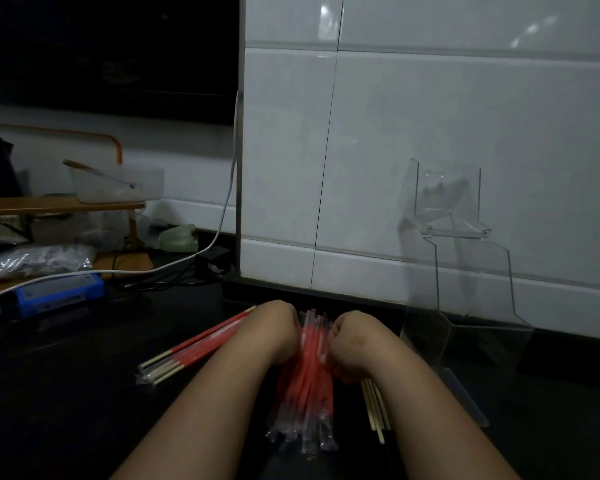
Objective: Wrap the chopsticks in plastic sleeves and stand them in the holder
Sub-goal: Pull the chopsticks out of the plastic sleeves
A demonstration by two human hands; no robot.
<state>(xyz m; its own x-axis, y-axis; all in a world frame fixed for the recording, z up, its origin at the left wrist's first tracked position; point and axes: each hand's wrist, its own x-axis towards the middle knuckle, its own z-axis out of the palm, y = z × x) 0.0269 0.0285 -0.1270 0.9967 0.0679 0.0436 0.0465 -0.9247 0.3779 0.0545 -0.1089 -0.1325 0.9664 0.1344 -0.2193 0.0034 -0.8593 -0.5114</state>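
Two hands, left hand (278, 332) and right hand (350, 344), close together and both clamped on one bundle of sleeved red chopsticks (307, 389), which rests on the dark counter (84, 393). One second pile of red chopsticks (194, 351) lies just left. Several pale sticks (374, 407) show beneath the right wrist. One clear holder (465, 271) stands right, near the tiled wall (430, 98).
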